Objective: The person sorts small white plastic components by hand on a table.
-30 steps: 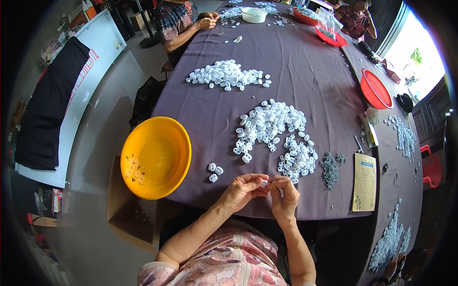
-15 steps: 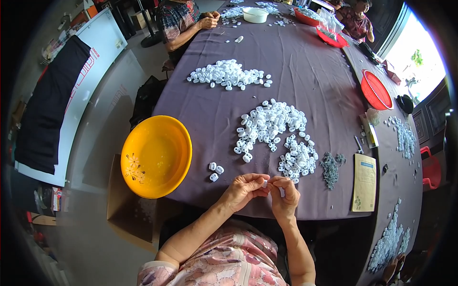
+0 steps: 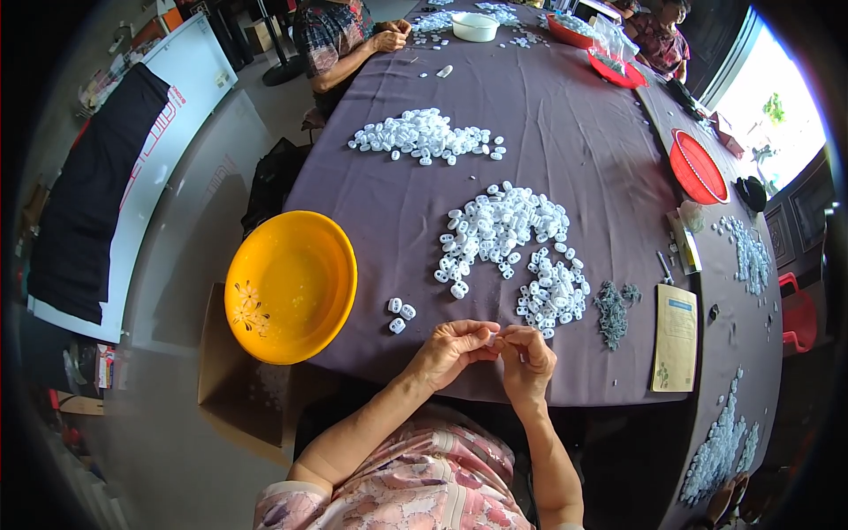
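My left hand [image 3: 452, 355] and my right hand [image 3: 527, 364] meet over the table's near edge, both closed in a pinch. Between their fingertips is a small white plastic piece [image 3: 494, 338], mostly covered by the fingers. Just beyond lies a heap of small white oval plastic pieces with two holes [image 3: 553, 293], which joins a larger heap [image 3: 503, 221]. Left of my hands, a few similar ovals [image 3: 397, 326] sit apart. To the right is a tangled clump of tiny grey-green parts [image 3: 611, 314], too fine to make out singly.
A yellow basin [image 3: 291, 287] stands at the left edge, above an open cardboard box [image 3: 238, 402]. Farther off lies another white heap [image 3: 424, 137]. A tan booklet [image 3: 675, 340] and red basket [image 3: 698, 166] are on the right. Other people sit at the far end.
The whole view has shifted very slightly. My two hands keep the same pinch at the same spot, and the heaps look unchanged.
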Demonstrator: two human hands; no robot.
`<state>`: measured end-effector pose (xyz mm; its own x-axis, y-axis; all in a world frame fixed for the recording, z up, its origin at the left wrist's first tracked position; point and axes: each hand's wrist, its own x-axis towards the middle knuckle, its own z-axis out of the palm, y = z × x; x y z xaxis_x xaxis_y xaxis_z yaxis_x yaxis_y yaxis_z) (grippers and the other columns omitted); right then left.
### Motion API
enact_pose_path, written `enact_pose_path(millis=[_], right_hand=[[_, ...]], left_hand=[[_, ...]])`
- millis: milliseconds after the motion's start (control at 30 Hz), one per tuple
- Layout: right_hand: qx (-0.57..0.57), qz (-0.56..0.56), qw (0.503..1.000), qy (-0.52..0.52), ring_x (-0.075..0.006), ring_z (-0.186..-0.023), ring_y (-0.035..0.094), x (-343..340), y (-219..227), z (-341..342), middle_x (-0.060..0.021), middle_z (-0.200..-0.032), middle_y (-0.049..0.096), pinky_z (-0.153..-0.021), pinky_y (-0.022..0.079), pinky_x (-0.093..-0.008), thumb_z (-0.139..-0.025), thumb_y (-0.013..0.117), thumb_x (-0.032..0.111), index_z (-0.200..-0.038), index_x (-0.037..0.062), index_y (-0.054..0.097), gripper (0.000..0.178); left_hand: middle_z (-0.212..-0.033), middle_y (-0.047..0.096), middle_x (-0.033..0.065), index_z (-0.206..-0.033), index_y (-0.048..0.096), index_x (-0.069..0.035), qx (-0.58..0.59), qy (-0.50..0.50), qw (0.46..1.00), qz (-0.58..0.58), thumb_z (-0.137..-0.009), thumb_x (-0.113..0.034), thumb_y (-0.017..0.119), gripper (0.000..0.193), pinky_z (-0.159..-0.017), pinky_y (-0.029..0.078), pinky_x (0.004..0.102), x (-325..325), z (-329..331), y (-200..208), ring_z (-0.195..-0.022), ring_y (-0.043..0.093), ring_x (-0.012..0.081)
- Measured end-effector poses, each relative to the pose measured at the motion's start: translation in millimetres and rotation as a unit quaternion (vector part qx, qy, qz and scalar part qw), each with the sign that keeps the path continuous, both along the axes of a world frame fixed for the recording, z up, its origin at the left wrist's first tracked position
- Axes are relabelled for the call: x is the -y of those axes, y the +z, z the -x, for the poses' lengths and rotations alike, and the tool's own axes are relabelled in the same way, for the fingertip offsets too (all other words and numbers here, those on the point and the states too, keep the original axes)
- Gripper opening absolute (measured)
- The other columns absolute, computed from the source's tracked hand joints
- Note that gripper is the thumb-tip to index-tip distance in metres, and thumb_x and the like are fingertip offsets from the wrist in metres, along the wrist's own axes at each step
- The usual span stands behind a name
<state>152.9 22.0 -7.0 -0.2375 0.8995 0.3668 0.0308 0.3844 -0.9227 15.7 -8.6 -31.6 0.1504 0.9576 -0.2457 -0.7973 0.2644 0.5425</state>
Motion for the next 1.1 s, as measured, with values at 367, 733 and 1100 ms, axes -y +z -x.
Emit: enact_pose_path(millis=[367, 733, 1100], right_hand=[[0.004, 0.045, 0.998, 0.035, -0.0091, -0.068, 0.057, -6, 6, -2, -0.0060, -0.076, 0.059, -0.061, 0.046, -0.0213, -0.071, 0.060, -0.013, -0.075, -0.0001, 0.050, 0.017], [-0.035, 0.100, 0.993, 0.051, -0.0097, -0.066, 0.058, -4, 2, -4, -0.0070, -0.075, 0.061, -0.059, 0.047, -0.0219, -0.073, 0.059, -0.012, -0.076, -0.0005, 0.051, 0.014], [-0.108, 0.118, 0.987, 0.015, -0.0099, -0.073, 0.058, 0, -5, 1, -0.0068, -0.078, 0.060, -0.065, 0.047, -0.0218, -0.075, 0.059, -0.011, -0.079, -0.0011, 0.050, 0.014]], left_hand=[[-0.088, 0.063, 0.0079, -0.099, 0.060, 0.000, -0.002, -0.002, 1.000, -0.008, -0.084, -0.008, 0.055, 0.019, -0.076, 0.049, 0.0323, 0, -1, 2, -0.082, 0.061, 0.0165], [-0.086, 0.064, 0.0108, -0.096, 0.061, 0.000, -0.002, 0.005, 1.000, 0.016, -0.083, -0.007, 0.056, 0.016, -0.076, 0.050, 0.0333, 2, -1, 7, -0.080, 0.061, 0.0190], [-0.088, 0.063, 0.0100, -0.097, 0.061, 0.001, 0.004, 0.046, 0.999, 0.007, -0.083, -0.008, 0.056, 0.017, -0.079, 0.048, 0.0337, 1, -6, 1, -0.080, 0.061, 0.0188]])
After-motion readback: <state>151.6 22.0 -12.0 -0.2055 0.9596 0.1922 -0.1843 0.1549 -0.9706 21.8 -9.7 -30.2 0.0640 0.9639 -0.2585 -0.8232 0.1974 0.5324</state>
